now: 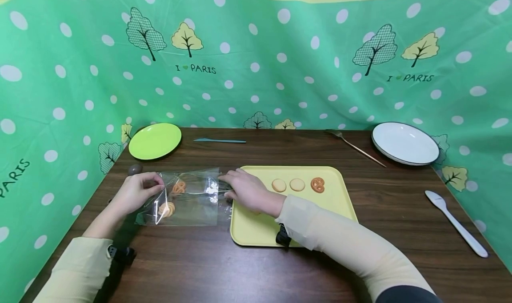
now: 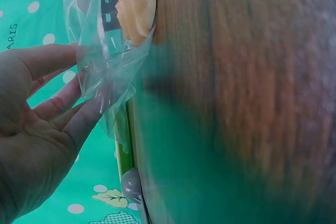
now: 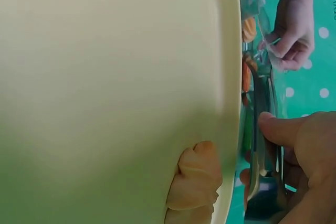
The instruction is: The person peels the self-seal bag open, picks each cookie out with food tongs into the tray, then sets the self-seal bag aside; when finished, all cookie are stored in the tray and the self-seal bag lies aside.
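Note:
My left hand (image 1: 138, 192) pinches the edge of a clear plastic bag (image 1: 200, 212) lying left of the yellow tray. Inside the bag are a brown pretzel-shaped cookie (image 1: 178, 187) and a pale swirled cookie (image 1: 166, 209). In the right wrist view, my right hand (image 3: 302, 156) grips metal tongs (image 3: 261, 114), thumb on one arm. The tongs' far end reaches into the bag beside the pretzel-shaped cookie. Under the right forearm is the yellow tray (image 1: 244, 236), bearing two round cookies (image 1: 288, 185) and another pretzel-shaped cookie (image 1: 318, 185). Swirled cookies (image 3: 194, 182) on it are mostly hidden from the head view.
A green plate (image 1: 155, 141) and a blue knife (image 1: 220, 141) lie at the back left. Toward the back right are a fork (image 1: 358, 148) and a white dish (image 1: 406, 144). A white knife (image 1: 457, 224) lies at the right; a rounded grey utensil end (image 1: 135, 169) shows behind my left hand.

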Motion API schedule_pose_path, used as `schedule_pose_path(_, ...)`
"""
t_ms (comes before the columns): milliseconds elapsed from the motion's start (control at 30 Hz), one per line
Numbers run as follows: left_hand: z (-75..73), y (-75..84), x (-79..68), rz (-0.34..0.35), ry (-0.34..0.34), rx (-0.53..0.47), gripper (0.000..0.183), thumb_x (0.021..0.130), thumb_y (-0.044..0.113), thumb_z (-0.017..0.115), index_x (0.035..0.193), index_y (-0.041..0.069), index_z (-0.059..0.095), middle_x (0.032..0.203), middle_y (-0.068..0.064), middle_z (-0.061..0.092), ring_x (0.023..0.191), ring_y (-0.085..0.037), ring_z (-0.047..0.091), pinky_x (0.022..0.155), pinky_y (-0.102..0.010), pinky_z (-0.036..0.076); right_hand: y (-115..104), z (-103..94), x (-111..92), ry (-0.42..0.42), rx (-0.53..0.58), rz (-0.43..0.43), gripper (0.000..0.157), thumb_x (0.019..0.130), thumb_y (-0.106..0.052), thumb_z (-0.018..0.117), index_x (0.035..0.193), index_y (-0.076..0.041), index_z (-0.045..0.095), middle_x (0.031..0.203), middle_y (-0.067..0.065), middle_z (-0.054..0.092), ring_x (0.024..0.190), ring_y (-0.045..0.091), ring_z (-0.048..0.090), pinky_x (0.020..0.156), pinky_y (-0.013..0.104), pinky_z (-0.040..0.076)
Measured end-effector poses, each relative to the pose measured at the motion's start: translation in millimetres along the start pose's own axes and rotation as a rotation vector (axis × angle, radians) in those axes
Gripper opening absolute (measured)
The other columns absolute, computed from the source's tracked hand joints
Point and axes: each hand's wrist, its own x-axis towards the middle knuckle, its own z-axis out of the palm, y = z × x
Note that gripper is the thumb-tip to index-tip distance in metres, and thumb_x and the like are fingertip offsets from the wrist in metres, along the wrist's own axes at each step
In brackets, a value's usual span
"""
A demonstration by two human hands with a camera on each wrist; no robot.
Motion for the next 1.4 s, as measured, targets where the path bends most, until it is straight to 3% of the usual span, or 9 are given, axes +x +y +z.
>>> schedule_pose_path(333,-0.4,-0.3,0.1,0.007,0.005,0.008,0.012,0.083,0.010,0.072,0.082,0.020,0.066,0.080,0.002,0.065,0.072,-0.017,0.056,0.063,-0.027,0.044,1.4,2.0,7.5,-0.007,0.021,-0.013,0.046,0.091,-0.028,0.064,0.133,-0.017,0.053,0.129,0.000,0.058,0.122,0.019,0.050,0.104,0.033,0.038)
schedule_pose_path(733,0.9,-1.8,0.5,-0.014,-0.016,-0.014,0.010,0.084,0.011,0.071,0.083,0.019,0.067,0.082,0.000,0.065,0.072,-0.018,0.056,0.062,-0.028,0.044,5.8,-3.3,-6.9,0.025,0.081,-0.008,0.043,0.091,-0.025,0.065,0.132,-0.018,0.055,0.125,-0.001,0.060,0.118,0.017,0.052,0.096,0.035,0.044)
schedule_pose_path(1067,1.0,-2.4,-1.3,0.002,0.002,-0.017,0.010,0.083,0.011,0.072,0.082,0.019,0.067,0.083,0.000,0.065,0.071,-0.016,0.058,0.062,-0.027,0.046,20.2,-11.9,-34.4,0.060,0.089,0.006,0.041,0.088,-0.023,0.068,0.128,-0.019,0.058,0.122,-0.003,0.061,0.114,0.016,0.054,0.091,0.034,0.047)
schedule_pose_path(1400,0.5,-4.0,0.0,-0.009,0.005,-0.015,0.011,0.083,0.011,0.072,0.082,0.020,0.066,0.083,0.000,0.066,0.071,-0.017,0.057,0.061,-0.027,0.045,43.5,-25.4,-81.6,0.133,0.121,-0.004,0.042,0.086,-0.021,0.070,0.126,-0.020,0.060,0.120,-0.005,0.063,0.110,0.016,0.056,0.090,0.036,0.046)
